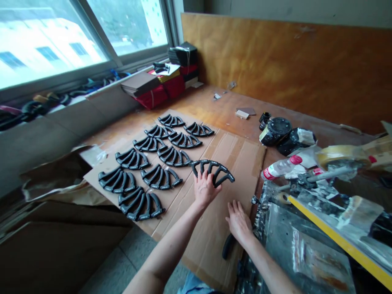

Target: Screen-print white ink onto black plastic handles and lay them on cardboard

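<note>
My left hand (206,188) is closed on the near edge of a fan-shaped row of black curved handles (225,171), at the cardboard's middle. My right hand (239,222) lies palm down close to the cardboard's right edge, fingers stretched out and nothing visible in them. A single black curved handle (228,246) shows beside my right wrist, partly covered by it. Several similar fanned rows lie to the left, among them a near row (141,204) and a far row (171,120). All rest on flat cardboard (245,159).
On the right are a screen-printing-like frame with a yellow bar (339,241), a plastic bottle (281,166), a tape roll (343,157) and black-lidded jars (275,130). Red and black boxes (153,96) stand by the window. A wooden board (275,69) closes off the back.
</note>
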The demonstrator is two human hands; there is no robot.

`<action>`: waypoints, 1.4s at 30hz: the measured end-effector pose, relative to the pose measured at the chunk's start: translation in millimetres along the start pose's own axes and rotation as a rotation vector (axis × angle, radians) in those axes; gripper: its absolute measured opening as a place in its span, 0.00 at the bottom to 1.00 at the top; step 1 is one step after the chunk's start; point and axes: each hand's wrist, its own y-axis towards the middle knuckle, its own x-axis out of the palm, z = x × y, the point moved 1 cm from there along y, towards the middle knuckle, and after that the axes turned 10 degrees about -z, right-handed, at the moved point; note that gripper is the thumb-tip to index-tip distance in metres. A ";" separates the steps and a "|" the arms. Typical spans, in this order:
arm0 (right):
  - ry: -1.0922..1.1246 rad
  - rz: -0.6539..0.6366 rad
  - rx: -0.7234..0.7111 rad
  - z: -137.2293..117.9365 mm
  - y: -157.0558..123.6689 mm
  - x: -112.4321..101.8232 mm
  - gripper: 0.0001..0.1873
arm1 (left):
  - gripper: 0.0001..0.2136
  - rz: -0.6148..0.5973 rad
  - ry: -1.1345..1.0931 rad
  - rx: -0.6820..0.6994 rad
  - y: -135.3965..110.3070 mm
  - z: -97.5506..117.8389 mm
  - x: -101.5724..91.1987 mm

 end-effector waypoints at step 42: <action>0.235 0.033 -0.073 11.4 -5.0 -5.9 0.34 | 0.30 -0.013 0.021 0.195 126.4 0.6 86.7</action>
